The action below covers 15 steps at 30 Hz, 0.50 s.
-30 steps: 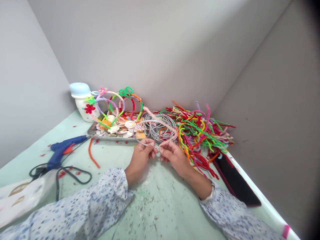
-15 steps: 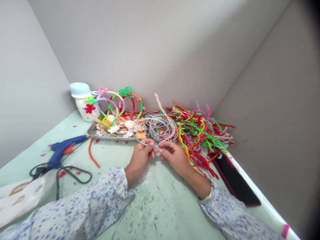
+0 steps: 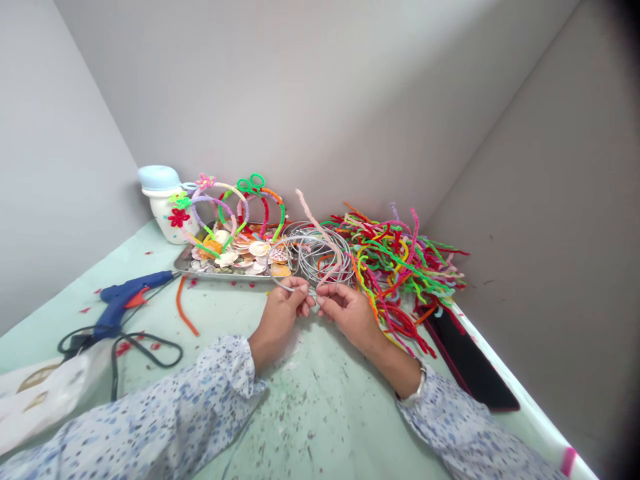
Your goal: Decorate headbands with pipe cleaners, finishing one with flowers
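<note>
My left hand [image 3: 283,315] pinches a ring of grey wire [image 3: 281,285] between thumb and fingers, low in front of the tray. Close beside it, my right hand [image 3: 353,319] is closed on the lower end of a pale pink pipe cleaner [image 3: 336,248], whose free end curves up and to the left. The fingertips of both hands nearly meet at the wire, and the exact contact there is hidden. Behind them lies a coil of grey wire [image 3: 306,259].
A metal tray [image 3: 225,275] holds shells. Several colourful pipe-cleaner hoops [image 3: 234,217] stand over it, near a white bottle [image 3: 170,213]. Right is a heap of pipe cleaners [image 3: 410,257] beside a black flat object [image 3: 473,360]. A blue glue gun [image 3: 117,300] lies left.
The pink pipe cleaner's free end has swung left and slightly down. Both hands keep nearly the same place and grip.
</note>
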Motion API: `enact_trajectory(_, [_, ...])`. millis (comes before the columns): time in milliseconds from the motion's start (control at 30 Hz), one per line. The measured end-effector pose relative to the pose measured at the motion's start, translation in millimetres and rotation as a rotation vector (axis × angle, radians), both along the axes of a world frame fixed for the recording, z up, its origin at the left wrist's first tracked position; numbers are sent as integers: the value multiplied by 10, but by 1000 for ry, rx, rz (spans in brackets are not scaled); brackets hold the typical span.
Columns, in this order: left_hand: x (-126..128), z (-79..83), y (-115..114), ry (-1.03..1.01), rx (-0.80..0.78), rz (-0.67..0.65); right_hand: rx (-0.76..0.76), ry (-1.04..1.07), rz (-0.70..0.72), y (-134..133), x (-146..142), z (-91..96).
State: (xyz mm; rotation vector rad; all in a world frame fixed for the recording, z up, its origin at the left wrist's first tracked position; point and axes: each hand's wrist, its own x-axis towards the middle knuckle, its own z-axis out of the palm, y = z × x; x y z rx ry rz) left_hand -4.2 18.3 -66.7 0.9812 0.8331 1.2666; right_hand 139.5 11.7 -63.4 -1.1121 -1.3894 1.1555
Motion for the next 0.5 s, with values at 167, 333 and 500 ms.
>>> enact_trajectory(167, [2,23,-17,-18,6,-25,-27,61,35,-18,11,61])
enact_trajectory(333, [6,26,-34,-35,6,-50,52,134,10,-21,63,90])
enact_trajectory(500, [14,38,-54,-25,12,-87,39,169,-11,51,96,-7])
